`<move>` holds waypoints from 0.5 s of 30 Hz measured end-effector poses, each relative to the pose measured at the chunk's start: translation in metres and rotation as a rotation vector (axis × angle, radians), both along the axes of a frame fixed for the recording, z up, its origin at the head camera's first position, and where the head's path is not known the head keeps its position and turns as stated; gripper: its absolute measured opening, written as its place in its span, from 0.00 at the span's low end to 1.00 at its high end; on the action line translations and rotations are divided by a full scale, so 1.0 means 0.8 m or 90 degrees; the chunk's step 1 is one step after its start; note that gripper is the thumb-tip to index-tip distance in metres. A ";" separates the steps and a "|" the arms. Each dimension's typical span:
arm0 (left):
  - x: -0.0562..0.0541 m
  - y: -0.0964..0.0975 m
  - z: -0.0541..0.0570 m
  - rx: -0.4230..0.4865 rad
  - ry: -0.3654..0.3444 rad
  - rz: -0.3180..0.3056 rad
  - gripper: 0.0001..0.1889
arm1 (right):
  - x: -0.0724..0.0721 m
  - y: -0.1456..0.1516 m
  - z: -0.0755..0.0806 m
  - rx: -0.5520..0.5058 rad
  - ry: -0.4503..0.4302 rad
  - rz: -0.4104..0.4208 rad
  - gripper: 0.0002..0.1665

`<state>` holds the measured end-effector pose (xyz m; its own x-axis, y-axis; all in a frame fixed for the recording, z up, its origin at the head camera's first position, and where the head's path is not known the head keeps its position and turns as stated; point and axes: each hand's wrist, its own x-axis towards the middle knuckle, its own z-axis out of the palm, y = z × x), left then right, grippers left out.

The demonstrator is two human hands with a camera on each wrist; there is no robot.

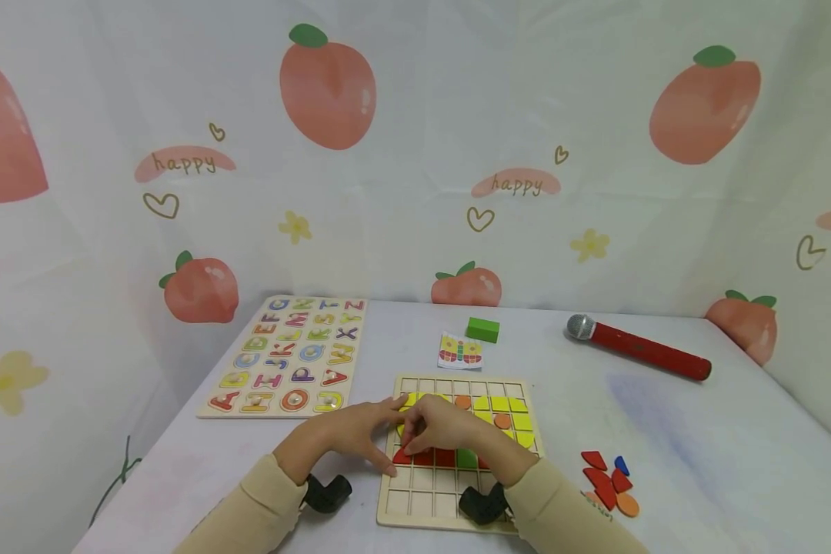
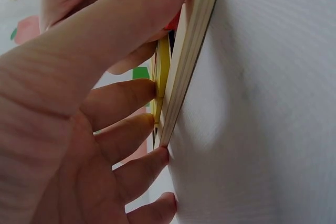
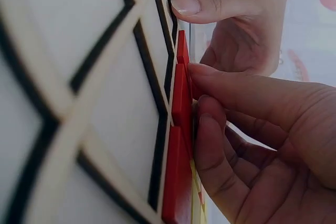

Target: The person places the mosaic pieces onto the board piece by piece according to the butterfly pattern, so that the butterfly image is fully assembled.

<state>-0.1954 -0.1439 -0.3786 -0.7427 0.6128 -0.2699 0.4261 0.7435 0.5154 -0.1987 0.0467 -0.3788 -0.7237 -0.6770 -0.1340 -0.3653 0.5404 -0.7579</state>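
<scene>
A wooden grid board (image 1: pixel 422 504) lies on the table, with yellow pieces (image 1: pixel 522 422), orange discs (image 1: pixel 502 421) and a row of red pieces (image 1: pixel 444 458) with a green piece (image 1: pixel 467 459) in its cells. My right hand (image 1: pixel 443 425) pinches a red piece (image 3: pixel 195 88) between thumb and fingers at the row's left end, against the board. My left hand (image 1: pixel 352 431) is spread along the board's left edge. In the left wrist view its thumb and fairly straight fingers touch the board's side (image 2: pixel 184 61) and a yellow piece (image 2: pixel 163 66).
Loose red, blue and orange pieces (image 1: pixel 604 486) lie right of the board. Behind it are a butterfly picture card (image 1: pixel 460 352) and a green block (image 1: pixel 482 330). An alphabet puzzle (image 1: pixel 291 354) lies at the left, a red microphone (image 1: pixel 640 348) at the back right.
</scene>
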 end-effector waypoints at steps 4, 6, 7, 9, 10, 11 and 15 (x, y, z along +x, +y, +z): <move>0.000 0.000 0.002 0.005 0.004 -0.005 0.44 | 0.001 -0.001 0.003 0.007 0.002 -0.004 0.02; 0.001 0.000 0.003 0.007 0.003 -0.005 0.44 | 0.002 -0.001 0.004 0.010 0.002 -0.002 0.02; 0.001 0.000 0.003 0.007 0.002 -0.003 0.44 | 0.001 0.000 0.004 0.010 0.003 0.000 0.01; 0.001 -0.001 0.003 0.006 0.000 0.001 0.43 | 0.002 0.001 0.005 0.009 0.001 0.007 0.01; 0.001 -0.002 0.002 0.006 -0.001 0.002 0.43 | 0.002 0.003 0.006 0.008 0.000 0.010 0.02; 0.001 -0.002 0.002 0.005 0.000 0.003 0.43 | 0.003 0.005 0.008 0.006 -0.003 0.011 0.02; 0.000 -0.002 -0.001 0.001 0.003 -0.004 0.44 | 0.008 0.022 0.016 0.004 0.001 0.003 0.03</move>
